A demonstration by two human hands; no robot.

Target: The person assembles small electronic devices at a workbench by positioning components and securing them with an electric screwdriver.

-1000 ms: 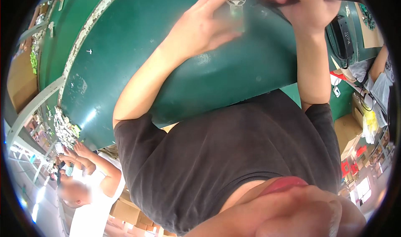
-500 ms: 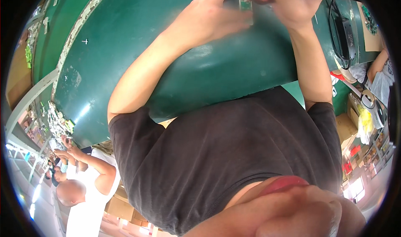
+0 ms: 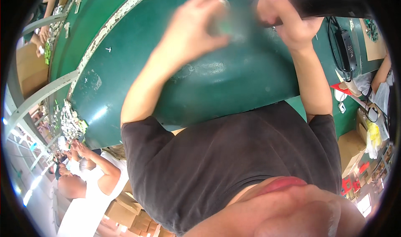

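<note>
a: step in hand?
b: judged as handling of small parts. left hand hung over the green tabletop, thumb and fingers apart around a blurred greenish piece; could not tell whether it was pinched.
a: right hand?
b: curled at a glossy black object; clamped or merely touching, could not tell.
a: next move?
b: judged to call for a firm left pinch and a steady right hand.
a: materials?
b: tabletop hard, smooth, scuffed in patches; edge strip whitish, chipped; power adapter black, boxy, cable looped alongside.
</note>
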